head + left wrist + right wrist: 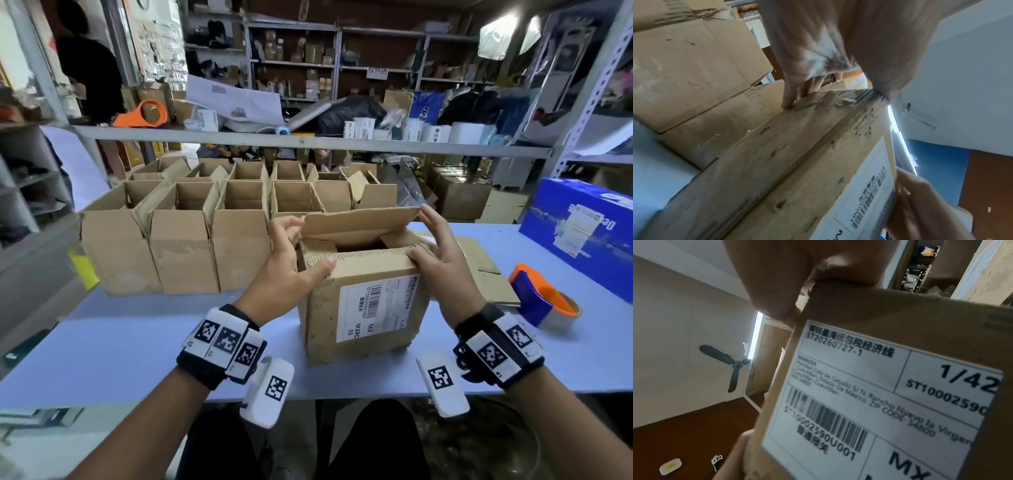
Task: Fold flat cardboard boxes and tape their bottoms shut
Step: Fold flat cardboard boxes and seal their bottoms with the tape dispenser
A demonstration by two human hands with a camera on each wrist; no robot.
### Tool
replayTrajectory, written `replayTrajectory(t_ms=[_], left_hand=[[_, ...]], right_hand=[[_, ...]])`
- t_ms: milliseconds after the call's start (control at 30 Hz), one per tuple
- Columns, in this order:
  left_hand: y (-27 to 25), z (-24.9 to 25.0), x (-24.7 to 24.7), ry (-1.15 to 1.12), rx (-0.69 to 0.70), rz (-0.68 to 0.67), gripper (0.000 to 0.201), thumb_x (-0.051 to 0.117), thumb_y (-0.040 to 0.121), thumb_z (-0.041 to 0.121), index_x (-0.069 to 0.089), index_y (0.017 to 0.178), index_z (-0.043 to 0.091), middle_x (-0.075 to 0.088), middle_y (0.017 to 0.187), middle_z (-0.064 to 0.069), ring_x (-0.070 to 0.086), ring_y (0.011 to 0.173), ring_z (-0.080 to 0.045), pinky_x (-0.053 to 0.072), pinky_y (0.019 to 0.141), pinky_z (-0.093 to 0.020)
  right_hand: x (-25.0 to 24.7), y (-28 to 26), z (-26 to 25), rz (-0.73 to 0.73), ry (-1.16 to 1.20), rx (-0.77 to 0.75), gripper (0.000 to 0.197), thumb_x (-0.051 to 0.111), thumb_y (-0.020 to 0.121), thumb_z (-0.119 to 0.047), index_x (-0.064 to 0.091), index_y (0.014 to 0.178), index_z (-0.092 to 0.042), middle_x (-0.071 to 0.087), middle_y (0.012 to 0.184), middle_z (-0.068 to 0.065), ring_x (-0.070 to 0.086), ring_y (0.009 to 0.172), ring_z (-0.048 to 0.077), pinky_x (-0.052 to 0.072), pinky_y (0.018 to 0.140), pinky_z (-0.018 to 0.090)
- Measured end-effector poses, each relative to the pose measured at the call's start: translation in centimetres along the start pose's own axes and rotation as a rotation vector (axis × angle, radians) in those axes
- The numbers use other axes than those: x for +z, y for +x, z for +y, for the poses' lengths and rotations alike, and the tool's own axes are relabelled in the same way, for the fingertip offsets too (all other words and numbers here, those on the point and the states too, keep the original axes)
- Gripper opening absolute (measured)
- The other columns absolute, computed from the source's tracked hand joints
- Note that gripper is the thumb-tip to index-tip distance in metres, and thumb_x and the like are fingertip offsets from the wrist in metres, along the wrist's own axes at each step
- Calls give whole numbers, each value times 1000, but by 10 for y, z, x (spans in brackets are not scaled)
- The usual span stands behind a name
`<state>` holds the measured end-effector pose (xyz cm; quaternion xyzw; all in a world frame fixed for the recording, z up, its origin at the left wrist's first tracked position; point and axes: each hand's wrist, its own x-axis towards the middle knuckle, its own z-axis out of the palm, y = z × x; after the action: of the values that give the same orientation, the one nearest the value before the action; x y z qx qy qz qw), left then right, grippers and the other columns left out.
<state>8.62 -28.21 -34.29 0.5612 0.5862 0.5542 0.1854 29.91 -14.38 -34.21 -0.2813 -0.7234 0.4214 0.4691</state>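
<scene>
A worn cardboard box (pixel 363 301) with a white shipping label (pixel 879 394) stands upright on the table in front of me. Its two side flaps lean inward, and the far flap (pixel 359 219) tilts over the opening. My left hand (pixel 310 245) straddles the near left corner, thumb lying on the near flap (pixel 363 262), fingers (pixel 789 97) touching the left edge. My right hand (pixel 428 240) is at the near right corner, thumb on the near flap, straight fingers reaching to the far flap's end. An orange and blue tape dispenser (pixel 544 301) lies to the right, untouched.
Two rows of upright open boxes (pixel 185 246) fill the table's (pixel 137 342) left and back. A flat cardboard sheet (pixel 486 270) lies behind the box on the right. A blue carton (pixel 582 233) sits far right. Another orange dispenser (pixel 144 114) rests on the shelf above.
</scene>
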Motion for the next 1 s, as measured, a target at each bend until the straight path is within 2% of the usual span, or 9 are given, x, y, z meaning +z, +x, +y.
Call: replayTrajectory(t_ms=[100,167,233,300,533,633,733,800,1000], left_hand=[[14,-8,-5,49,80,18,70,68,91,31,24,145,41,37,153,2,32,140,7,34,116,-33],[19,-14,-8,175,125,6,58,62,96,33,35,144,50,43,146,11,34,130,18,36,113,-30],[20,-18,-9,209,126,2,44,56,95,37,50,136,51,47,143,10,39,133,7,35,116,-36],[19,-19,-7,214,111,4,36,53,95,36,60,129,46,45,147,8,38,137,0,31,118,-33],[22,-15,-4,177,57,-72,39,44,104,17,64,131,36,33,159,16,29,144,0,22,122,-32],[22,-15,-4,157,57,-60,39,45,103,14,67,129,34,36,157,17,30,143,3,22,122,-30],[22,-15,-3,139,59,-33,38,47,102,13,69,126,32,39,156,17,32,141,4,23,121,-26],[22,-15,-3,136,62,-19,37,48,101,12,71,124,31,41,154,17,34,140,4,24,121,-26],[23,-18,-3,129,76,1,36,49,100,12,72,122,30,44,152,19,37,139,4,26,122,-33]], right_hand=[[1,2,-1,41,6,0,55,49,96,4,50,140,-28,54,143,-11,49,129,-6,41,104,21],[1,1,2,70,8,12,42,52,95,1,55,128,-25,61,130,-8,57,120,3,45,91,17],[-1,1,4,71,8,23,38,55,96,-2,57,126,-25,62,125,-6,59,113,5,46,85,13],[-3,1,5,53,-38,17,34,56,98,-5,63,124,-26,58,125,-2,58,117,8,45,97,21],[-5,-2,5,62,-117,33,18,64,98,-16,71,113,-20,55,124,-2,54,124,14,41,113,39],[-5,-2,7,60,-102,59,17,61,100,-18,69,114,-19,57,127,-3,55,122,14,44,107,36],[-7,0,7,48,30,165,19,54,102,-18,71,111,-22,65,124,-3,61,105,5,47,83,24],[-10,2,7,34,150,270,24,51,100,-16,74,108,-21,70,121,-1,61,98,10,46,74,28],[-28,15,9,-78,197,319,28,49,102,-20,74,114,-21,72,122,2,65,106,12,47,81,30]])
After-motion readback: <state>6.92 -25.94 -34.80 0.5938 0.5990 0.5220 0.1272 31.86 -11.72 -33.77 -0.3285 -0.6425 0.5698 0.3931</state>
